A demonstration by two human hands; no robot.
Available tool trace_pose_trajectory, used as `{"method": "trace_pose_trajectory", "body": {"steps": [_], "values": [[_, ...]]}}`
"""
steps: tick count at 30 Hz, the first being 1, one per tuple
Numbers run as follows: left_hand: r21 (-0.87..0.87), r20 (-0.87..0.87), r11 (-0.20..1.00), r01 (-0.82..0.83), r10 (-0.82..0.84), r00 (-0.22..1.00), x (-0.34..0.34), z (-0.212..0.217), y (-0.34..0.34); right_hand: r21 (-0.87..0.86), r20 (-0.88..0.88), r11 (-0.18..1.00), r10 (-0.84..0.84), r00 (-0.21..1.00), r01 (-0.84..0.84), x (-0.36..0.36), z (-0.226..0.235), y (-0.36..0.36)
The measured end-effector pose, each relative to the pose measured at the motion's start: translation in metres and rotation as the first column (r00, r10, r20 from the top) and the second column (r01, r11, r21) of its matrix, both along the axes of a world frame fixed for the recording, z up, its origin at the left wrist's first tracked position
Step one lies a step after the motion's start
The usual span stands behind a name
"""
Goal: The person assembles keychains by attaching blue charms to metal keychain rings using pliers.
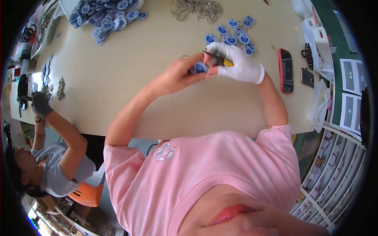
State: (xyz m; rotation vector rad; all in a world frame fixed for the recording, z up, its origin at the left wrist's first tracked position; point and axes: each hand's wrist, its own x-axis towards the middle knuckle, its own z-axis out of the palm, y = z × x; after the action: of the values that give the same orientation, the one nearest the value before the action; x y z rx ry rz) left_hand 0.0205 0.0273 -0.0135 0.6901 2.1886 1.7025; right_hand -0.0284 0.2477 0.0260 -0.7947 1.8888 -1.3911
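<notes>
Sleeves of a pink T-shirt (204,165) reach up to the near edge of the bench (204,114). By its near right corner sits a whitish plastic bag (319,102). Farther in, around the middle, the bare left hand (179,74) pinches a round blue-and-white tag (199,68) between thumb and fingers. The right hand (238,65), in a white glove (258,74) with bare fingertips, is closed on dark-headed pliers (216,59) right beside the tag; I cannot tell whether their jaws bite anything. Toward the left edge, a co-worker's grey-gloved hand (40,104) is near a small metal heap (61,88). Near the right edge lie a red-cased phone (286,70) and a smaller dark phone (307,77). Beyond the right hand, loose blue tags (231,39) cluster. Toward the far side are silvery metal pieces (197,10) and, left of them, a large tag pile (114,15).
</notes>
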Motion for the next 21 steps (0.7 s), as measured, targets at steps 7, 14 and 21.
{"method": "trace_pose_trajectory", "body": {"steps": [7,14,21], "values": [[-0.034,-0.032,0.996,0.079,-0.080,0.996,0.002,0.010,0.001,0.047,-0.084,0.998,0.053,0.995,-0.049,0.004,0.004,0.001],[-0.001,-0.331,0.970,-0.243,0.229,0.915,-0.003,-0.001,0.006,0.017,-0.317,0.986,-0.152,0.936,0.166,0.007,-0.003,-0.007],[-0.003,-0.369,0.927,-0.376,0.348,0.862,-0.014,-0.006,-0.010,0.154,-0.758,0.907,-0.146,0.635,0.391,-0.067,-0.021,-0.011]]}}
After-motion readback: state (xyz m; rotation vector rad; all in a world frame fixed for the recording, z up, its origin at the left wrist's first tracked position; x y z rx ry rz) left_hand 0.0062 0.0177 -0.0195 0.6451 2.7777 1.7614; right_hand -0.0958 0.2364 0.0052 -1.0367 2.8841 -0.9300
